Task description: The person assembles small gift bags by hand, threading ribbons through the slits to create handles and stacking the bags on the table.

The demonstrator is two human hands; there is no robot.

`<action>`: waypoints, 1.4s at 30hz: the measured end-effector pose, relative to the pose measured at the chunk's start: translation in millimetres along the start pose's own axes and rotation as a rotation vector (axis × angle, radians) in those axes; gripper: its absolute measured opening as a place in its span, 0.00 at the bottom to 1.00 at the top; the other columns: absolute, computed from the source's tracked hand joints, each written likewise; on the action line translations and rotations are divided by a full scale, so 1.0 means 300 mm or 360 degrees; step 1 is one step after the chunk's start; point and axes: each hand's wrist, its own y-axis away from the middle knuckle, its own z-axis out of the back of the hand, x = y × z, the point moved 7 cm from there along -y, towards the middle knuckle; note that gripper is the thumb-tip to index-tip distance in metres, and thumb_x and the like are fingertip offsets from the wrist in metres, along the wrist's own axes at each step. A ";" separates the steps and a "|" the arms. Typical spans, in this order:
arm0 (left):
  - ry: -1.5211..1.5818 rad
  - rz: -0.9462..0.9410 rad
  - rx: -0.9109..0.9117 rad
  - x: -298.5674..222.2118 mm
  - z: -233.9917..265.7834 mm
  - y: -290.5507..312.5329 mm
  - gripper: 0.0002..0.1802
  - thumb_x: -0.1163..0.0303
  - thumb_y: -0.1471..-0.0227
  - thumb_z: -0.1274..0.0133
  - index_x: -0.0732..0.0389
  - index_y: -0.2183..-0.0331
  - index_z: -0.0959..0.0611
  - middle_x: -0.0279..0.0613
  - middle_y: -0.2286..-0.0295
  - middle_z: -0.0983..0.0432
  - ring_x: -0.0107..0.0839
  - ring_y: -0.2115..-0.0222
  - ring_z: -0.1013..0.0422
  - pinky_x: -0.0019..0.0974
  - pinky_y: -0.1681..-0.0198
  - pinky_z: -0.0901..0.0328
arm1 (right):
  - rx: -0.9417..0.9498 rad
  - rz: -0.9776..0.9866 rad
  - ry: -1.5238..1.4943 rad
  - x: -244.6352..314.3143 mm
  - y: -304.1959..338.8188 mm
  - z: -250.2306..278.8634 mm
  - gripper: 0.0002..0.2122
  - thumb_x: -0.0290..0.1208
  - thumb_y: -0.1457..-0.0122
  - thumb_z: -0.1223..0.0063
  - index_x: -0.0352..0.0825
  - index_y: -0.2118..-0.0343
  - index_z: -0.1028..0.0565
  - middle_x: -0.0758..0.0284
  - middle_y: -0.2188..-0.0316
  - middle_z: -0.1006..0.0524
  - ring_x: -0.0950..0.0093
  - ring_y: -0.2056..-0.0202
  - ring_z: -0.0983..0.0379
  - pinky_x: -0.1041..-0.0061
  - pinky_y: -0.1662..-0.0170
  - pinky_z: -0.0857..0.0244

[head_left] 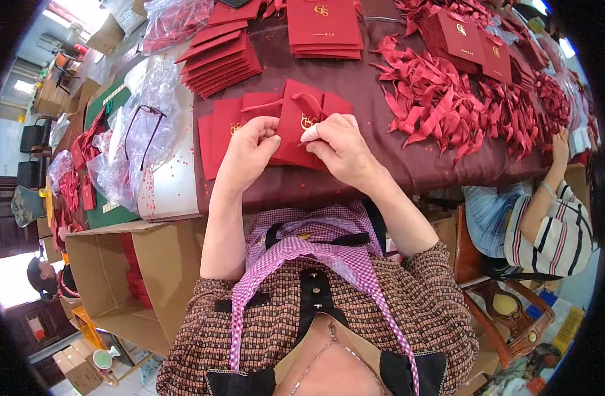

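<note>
Small red paper bags (224,142) with gold print lie fanned out, overlapping, on the dark red cloth in front of me. The uppermost red bag (292,122) has a red ribbon (307,101) looped at its top. My left hand (249,153) is at the bag's left side, thumb and fingers pinched together. My right hand (340,146) pinches over the bag's front near the gold print, with pale tape around one finger. Whatever sits between the fingertips of either hand is too small to tell. A second red ribbon (263,105) stretches toward my left fingers.
Stacked red bags (223,59) and another bag stack (325,30) stand farther back. Loose red ribbons (428,99) are heaped at the right. Glasses (144,125) rest on clear plastic at the left. Below is an open cardboard box (117,284). Someone in a striped top (553,231) sits at right.
</note>
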 end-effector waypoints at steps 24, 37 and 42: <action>-0.0095 -0.0122 -0.0030 -0.040 -0.017 0.012 0.11 0.80 0.50 0.48 0.71 0.61 0.23 0.37 0.71 0.24 0.22 0.69 0.30 0.28 0.63 0.33 | 0.0001 -0.0054 0.0220 0.015 -0.045 -0.028 0.04 0.26 0.50 0.45 0.36 0.75 0.29 0.66 0.76 0.28 0.66 0.69 0.33 0.68 0.59 0.43; -0.0379 -0.0202 -0.0143 -0.096 -0.045 0.032 0.09 0.80 0.50 0.49 0.70 0.64 0.22 0.42 0.72 0.22 0.26 0.70 0.27 0.30 0.64 0.32 | 0.0228 -0.0082 0.0397 0.034 -0.084 -0.042 0.04 0.27 0.51 0.49 0.34 0.78 0.28 0.61 0.78 0.26 0.63 0.69 0.30 0.64 0.60 0.42; -0.0172 -0.0156 -0.0108 -0.078 -0.043 0.034 0.11 0.80 0.50 0.50 0.70 0.62 0.21 0.41 0.71 0.23 0.24 0.70 0.28 0.27 0.64 0.33 | 0.0250 0.0207 0.0690 0.087 -0.094 -0.023 0.04 0.28 0.51 0.47 0.35 0.77 0.29 0.63 0.78 0.27 0.63 0.69 0.31 0.65 0.59 0.42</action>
